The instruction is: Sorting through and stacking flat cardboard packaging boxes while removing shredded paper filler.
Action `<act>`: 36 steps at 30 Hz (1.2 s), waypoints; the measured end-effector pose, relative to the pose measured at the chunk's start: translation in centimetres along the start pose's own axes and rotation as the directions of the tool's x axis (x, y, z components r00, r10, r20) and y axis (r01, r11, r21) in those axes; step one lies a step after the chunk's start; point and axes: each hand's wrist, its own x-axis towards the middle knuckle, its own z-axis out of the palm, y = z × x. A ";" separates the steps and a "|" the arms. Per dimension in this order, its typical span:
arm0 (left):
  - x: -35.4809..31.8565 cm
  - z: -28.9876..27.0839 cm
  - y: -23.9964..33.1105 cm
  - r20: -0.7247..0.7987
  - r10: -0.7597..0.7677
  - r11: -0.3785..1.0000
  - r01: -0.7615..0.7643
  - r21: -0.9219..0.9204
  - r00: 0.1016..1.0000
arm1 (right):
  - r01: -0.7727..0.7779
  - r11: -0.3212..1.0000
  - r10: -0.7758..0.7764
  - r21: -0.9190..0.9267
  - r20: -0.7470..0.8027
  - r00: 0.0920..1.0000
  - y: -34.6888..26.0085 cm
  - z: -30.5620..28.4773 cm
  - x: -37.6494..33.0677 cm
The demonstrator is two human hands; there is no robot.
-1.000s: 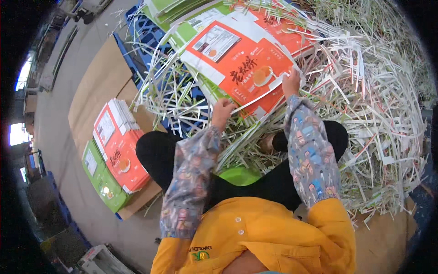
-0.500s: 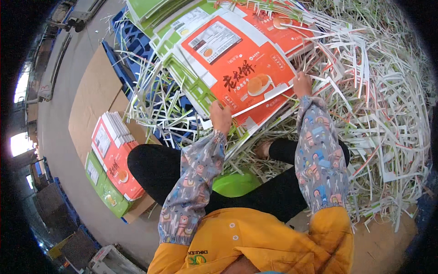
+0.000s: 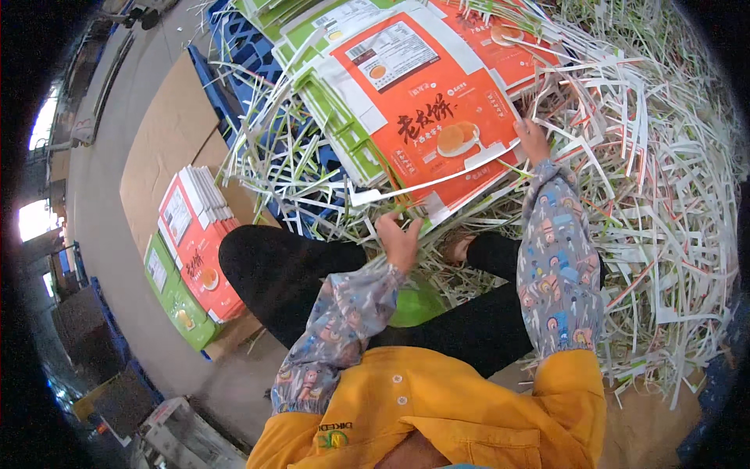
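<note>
A printed orange-and-white cardboard sheet [image 3: 406, 86] lies on top of a stack in front of me. Along its near edge runs a narrow white paper strip [image 3: 437, 185], bowed and standing apart from the orange print in places. My right hand [image 3: 533, 142] is closed at the strip's right end, by the sheet's right corner. Below the strip's left part, my left hand [image 3: 398, 238] has its thumb and fingers apart near the stack's lower corner, with nothing visible between them. Green-and-white cut-out sheets [image 3: 336, 125] lie beneath on the left.
Shredded paper strips [image 3: 633, 195] heap up on the right and spill around the stack. A blue plastic pallet [image 3: 242, 47] shows behind. At left, a pile of orange and green printed sheets [image 3: 199, 250] rests on brown cardboard [image 3: 164, 148]. Something green [image 3: 418, 301] sits between my legs.
The white strip has come away from the near edge of the orange sheet. My left hand has moved lower and opened; my right hand has shifted slightly right.
</note>
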 end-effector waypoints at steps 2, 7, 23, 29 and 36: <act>0.9 0.8 -1.1 -0.073 -0.009 0.990 0.019 0.139 0.997 | 0.068 0.996 -0.067 0.055 -0.016 0.998 0.4 -0.7 -0.4; 4.7 2.9 -1.6 0.360 -0.323 0.585 0.484 -0.651 0.875 | 0.239 0.971 -0.239 0.013 0.075 0.968 -1.8 -1.8 -2.8; 4.2 -8.3 3.5 0.678 0.080 0.197 0.655 -0.730 0.731 | 0.074 0.953 -0.046 0.294 -0.101 0.994 -13.2 -10.3 -12.7; 3.6 -8.3 3.8 0.661 -0.038 0.014 0.662 -0.749 0.749 | 0.284 0.892 -0.025 0.351 -0.590 0.807 -16.3 -12.2 -19.8; 1.8 -7.7 6.3 0.621 -0.087 0.050 0.626 -0.778 0.779 | -0.218 0.332 0.463 0.918 0.043 0.886 -19.4 -4.0 -28.8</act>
